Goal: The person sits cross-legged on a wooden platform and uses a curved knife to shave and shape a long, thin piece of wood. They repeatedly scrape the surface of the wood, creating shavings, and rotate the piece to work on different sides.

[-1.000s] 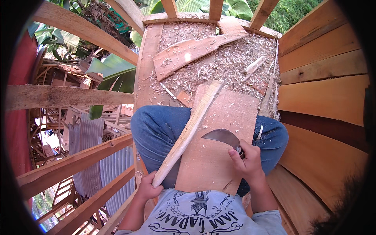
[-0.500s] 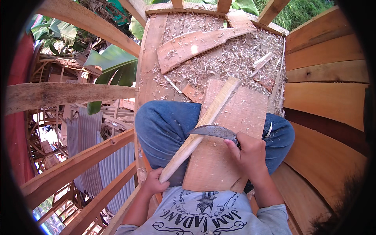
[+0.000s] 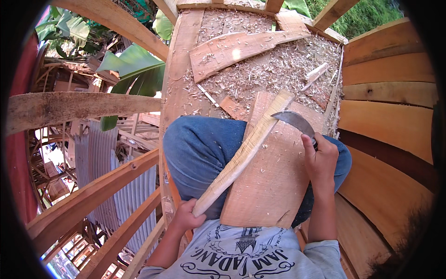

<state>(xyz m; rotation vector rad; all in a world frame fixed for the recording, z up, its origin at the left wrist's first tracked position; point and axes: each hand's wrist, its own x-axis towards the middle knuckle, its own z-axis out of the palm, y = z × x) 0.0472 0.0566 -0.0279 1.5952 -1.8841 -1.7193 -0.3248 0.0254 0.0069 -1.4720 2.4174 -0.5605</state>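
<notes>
My left hand [image 3: 186,216] is wrapped round the near end of a pale wooden stick [image 3: 241,156], by my left hip. The stick slants up and away to the right, and its far part rests over a broad wooden board [image 3: 265,188] on my lap. In my right hand [image 3: 320,156] is a sickle-like curved knife [image 3: 295,122], gripped above my right knee; its handle is mostly hidden by the fingers. The blade curves leftward, its tip at the far part of the stick. Whether the tip touches the wood I cannot tell.
Wood shavings [image 3: 260,65] cover the plank floor ahead, around a large offcut [image 3: 241,49] and smaller scraps. Overlapping planks [image 3: 385,123] wall the right side. Wooden rails [image 3: 88,106] run along the left, with corrugated metal sheets [image 3: 134,200] and a banana leaf [image 3: 132,69] beyond.
My right hand has carried the curved knife away from me and to the right, from the stick's middle to near its far end. The left hand keeps its grip; the stick has barely shifted.
</notes>
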